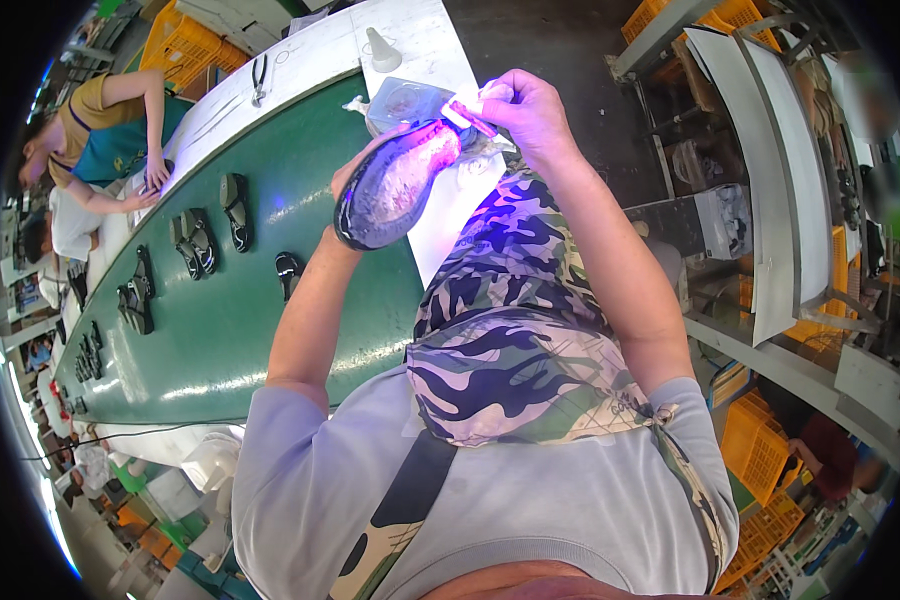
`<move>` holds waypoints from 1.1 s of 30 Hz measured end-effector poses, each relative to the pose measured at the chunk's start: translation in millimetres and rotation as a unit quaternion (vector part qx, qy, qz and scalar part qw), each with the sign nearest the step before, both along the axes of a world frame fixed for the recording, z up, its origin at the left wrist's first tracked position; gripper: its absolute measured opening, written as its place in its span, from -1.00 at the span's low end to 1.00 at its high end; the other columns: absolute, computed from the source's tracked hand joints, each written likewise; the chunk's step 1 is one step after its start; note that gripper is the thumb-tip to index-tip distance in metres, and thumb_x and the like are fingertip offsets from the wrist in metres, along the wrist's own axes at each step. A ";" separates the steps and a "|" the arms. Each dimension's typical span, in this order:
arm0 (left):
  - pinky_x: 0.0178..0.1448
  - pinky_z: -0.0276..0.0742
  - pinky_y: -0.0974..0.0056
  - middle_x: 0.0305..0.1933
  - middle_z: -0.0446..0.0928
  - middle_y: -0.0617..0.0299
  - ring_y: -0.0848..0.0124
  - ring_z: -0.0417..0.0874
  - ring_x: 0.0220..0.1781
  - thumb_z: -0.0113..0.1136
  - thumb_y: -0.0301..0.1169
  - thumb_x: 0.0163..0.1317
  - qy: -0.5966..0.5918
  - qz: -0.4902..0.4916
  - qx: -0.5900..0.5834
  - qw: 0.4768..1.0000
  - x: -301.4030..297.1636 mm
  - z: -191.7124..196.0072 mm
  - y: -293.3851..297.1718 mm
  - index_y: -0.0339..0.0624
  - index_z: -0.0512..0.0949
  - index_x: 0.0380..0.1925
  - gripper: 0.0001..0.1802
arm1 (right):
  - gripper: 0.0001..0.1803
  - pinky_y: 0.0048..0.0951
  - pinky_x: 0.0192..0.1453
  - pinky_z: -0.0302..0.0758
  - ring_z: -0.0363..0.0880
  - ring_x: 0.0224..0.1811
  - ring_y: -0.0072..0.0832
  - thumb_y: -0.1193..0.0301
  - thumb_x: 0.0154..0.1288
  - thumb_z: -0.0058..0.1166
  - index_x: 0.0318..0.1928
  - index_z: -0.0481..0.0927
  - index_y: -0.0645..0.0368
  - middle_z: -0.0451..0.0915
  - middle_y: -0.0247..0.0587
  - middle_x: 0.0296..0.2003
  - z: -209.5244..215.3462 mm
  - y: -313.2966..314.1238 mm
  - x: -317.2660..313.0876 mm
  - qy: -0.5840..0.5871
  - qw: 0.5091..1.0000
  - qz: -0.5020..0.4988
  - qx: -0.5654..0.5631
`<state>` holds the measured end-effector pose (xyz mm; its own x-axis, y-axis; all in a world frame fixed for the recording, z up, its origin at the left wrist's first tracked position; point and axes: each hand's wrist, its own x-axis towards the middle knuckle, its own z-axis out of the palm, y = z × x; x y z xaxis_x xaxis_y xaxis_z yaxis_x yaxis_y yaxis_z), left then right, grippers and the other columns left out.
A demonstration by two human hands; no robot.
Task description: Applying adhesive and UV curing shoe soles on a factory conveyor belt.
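My left hand [346, 178] grips a dark shoe [395, 190] from behind, with its pale sole turned up toward me. Most of those fingers are hidden behind the shoe. At the shoe's far end, my right hand [532, 112] pinches a small brush-like tool [468, 112]. Pink and violet glare washes over the tool, so its exact shape is hard to make out. Its tip is at or very near the sole's edge. Just beyond the shoe stands a translucent bluish container [408, 100] on the white table edge.
Several dark shoes [234, 212] lie on the green conveyor belt [270, 345] to the left. Pliers [259, 80] and a white cone-shaped bottle [381, 50] rest on the white ledge [315, 45]. A co-worker [95, 150] works across the belt. Metal racks [760, 180] and yellow crates [758, 445] stand right.
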<state>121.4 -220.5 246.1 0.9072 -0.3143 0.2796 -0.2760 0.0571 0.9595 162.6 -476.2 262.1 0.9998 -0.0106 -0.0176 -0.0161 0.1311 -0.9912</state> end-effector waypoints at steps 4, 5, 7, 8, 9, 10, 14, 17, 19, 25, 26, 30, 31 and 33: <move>0.29 0.57 0.23 0.13 0.63 -0.08 0.23 0.69 0.14 0.45 -0.52 0.06 -0.016 0.041 0.071 0.997 -3.4 11.9 -14.6 -0.47 0.51 0.15 -0.39 | -0.84 -0.54 -0.18 0.56 0.57 -0.33 -0.62 0.64 0.13 0.33 -0.30 0.60 0.27 0.61 -0.34 -0.36 15.0 -2.0 -9.8 0.014 0.999 -0.024 -0.040; 0.27 0.58 0.22 0.11 0.64 -0.08 0.20 0.70 0.12 0.45 -0.51 0.06 -0.059 0.046 0.114 0.991 -2.9 14.9 -17.0 -0.47 0.51 0.14 -0.40 | -0.84 -0.55 -0.26 0.51 0.53 -0.38 -0.64 0.63 0.08 0.34 -0.34 0.60 0.26 0.59 -0.36 -0.41 15.1 -3.0 -11.4 0.012 0.999 -0.035 -0.026; 0.23 0.60 0.20 0.06 0.66 -0.10 0.13 0.72 0.09 0.46 -0.50 0.02 -0.159 0.036 0.124 0.979 1.3 18.9 -20.6 -0.45 0.53 0.12 -0.39 | -0.85 -0.56 -0.33 0.46 0.50 -0.43 -0.66 0.61 0.03 0.34 -0.38 0.60 0.25 0.57 -0.39 -0.46 15.6 -5.1 -13.4 0.008 0.999 -0.046 -0.011; 0.21 0.61 0.18 0.06 0.66 -0.11 0.11 0.73 0.08 0.47 -0.49 0.01 -0.223 0.032 0.150 0.963 5.1 22.7 -23.2 -0.44 0.53 0.11 -0.39 | -0.84 -0.55 -0.33 0.47 0.51 -0.43 -0.65 0.61 0.03 0.34 -0.38 0.60 0.25 0.58 -0.38 -0.46 16.5 -5.9 -14.1 0.024 0.999 -0.035 0.021; 0.20 0.61 0.17 0.05 0.66 -0.11 0.10 0.73 0.08 0.47 -0.48 -0.01 -0.285 0.028 0.175 0.942 7.3 27.0 -25.4 -0.42 0.54 0.10 -0.39 | -0.84 -0.54 -0.33 0.48 0.52 -0.42 -0.63 0.62 0.03 0.34 -0.37 0.60 0.25 0.59 -0.36 -0.45 17.5 -6.7 -14.6 0.040 0.997 -0.024 0.054; 0.18 0.62 0.16 0.05 0.66 -0.11 0.07 0.73 0.06 0.49 -0.46 -0.03 -0.280 0.024 0.187 0.941 5.9 30.6 -28.8 -0.39 0.55 0.08 -0.39 | -0.84 -0.54 -0.33 0.48 0.52 -0.42 -0.63 0.62 0.03 0.34 -0.37 0.60 0.25 0.59 -0.36 -0.45 18.5 -8.3 -15.7 0.038 0.997 -0.026 0.054; 0.17 0.62 0.17 0.03 0.67 -0.06 0.07 0.73 0.06 0.53 -0.42 -0.07 -0.316 0.015 0.221 0.922 5.2 47.9 -38.3 -0.32 0.54 0.09 -0.35 | -0.83 -0.52 -0.32 0.48 0.53 -0.42 -0.62 0.60 0.04 0.35 -0.37 0.58 0.25 0.58 -0.35 -0.44 44.4 -9.3 -26.9 0.058 0.989 0.019 0.131; 0.14 0.64 0.19 -0.01 0.67 -0.02 0.11 0.74 0.03 0.55 -0.42 -0.12 -0.284 0.007 0.222 0.933 3.4 48.9 -40.4 -0.26 0.53 0.11 -0.30 | -0.82 -0.53 -0.25 0.52 0.57 -0.38 -0.60 0.61 0.08 0.35 -0.35 0.57 0.24 0.59 -0.33 -0.40 64.5 -13.8 -32.8 0.024 0.992 0.042 0.116; 0.10 0.65 0.19 -0.06 0.68 0.00 0.14 0.75 -0.03 0.56 -0.41 -0.17 -0.248 0.006 0.267 0.931 3.2 48.0 -39.6 -0.24 0.55 0.07 -0.31 | -0.82 -0.54 -0.18 0.55 0.60 -0.33 -0.59 0.62 0.11 0.34 -0.33 0.56 0.23 0.61 -0.31 -0.37 77.7 -15.7 -34.9 -0.001 0.993 0.055 0.102; -0.08 0.63 0.20 -0.33 0.65 0.12 0.26 0.71 -0.28 0.61 -0.34 -0.30 -0.110 -0.073 0.356 0.925 8.6 53.7 -36.4 -0.23 0.58 -0.16 -0.39 | -0.80 -0.57 -0.18 0.53 0.56 -0.33 -0.65 0.55 0.11 0.39 -0.31 0.59 0.23 0.59 -0.37 -0.37 100.0 -21.9 -32.0 -0.112 0.991 0.033 -0.064; -0.08 0.62 0.22 -0.34 0.64 0.15 0.31 0.70 -0.28 0.61 -0.34 -0.30 -0.079 -0.111 0.344 0.929 9.0 54.4 -34.2 -0.23 0.58 -0.16 -0.40 | -0.80 -0.58 -0.18 0.52 0.55 -0.32 -0.66 0.55 0.12 0.39 -0.31 0.58 0.21 0.58 -0.39 -0.36 101.3 -22.7 -31.9 -0.130 0.988 0.026 -0.084; 0.06 0.58 0.29 -0.21 0.66 0.22 0.46 0.64 -0.18 0.63 -0.39 -0.30 0.007 -0.205 0.303 0.931 11.7 57.9 -26.7 -0.28 0.57 -0.04 -0.30 | -0.80 -0.58 -0.29 0.47 0.48 -0.39 -0.72 0.49 0.11 0.39 -0.34 0.59 0.23 0.57 -0.43 -0.45 96.4 -22.1 -28.6 -0.192 0.975 -0.010 -0.109; 0.12 0.57 0.29 -0.14 0.68 0.22 0.47 0.65 -0.13 0.62 -0.42 -0.29 0.026 -0.232 0.263 0.936 10.8 60.2 -26.7 -0.31 0.56 0.02 -0.26 | -0.80 -0.58 -0.29 0.47 0.48 -0.39 -0.72 0.49 0.11 0.39 -0.34 0.59 0.23 0.57 -0.43 -0.45 93.3 -22.9 -27.2 -0.191 0.975 -0.009 -0.109; 0.16 0.54 0.29 -0.11 0.66 0.24 0.46 0.63 -0.09 0.63 -0.43 -0.30 0.069 -0.249 0.247 0.934 10.9 60.9 -23.9 -0.31 0.54 0.04 -0.23 | -0.80 -0.59 -0.26 0.48 0.48 -0.37 -0.71 0.49 0.13 0.38 -0.32 0.58 0.23 0.57 -0.42 -0.44 86.5 -24.8 -24.2 -0.214 0.970 -0.003 -0.120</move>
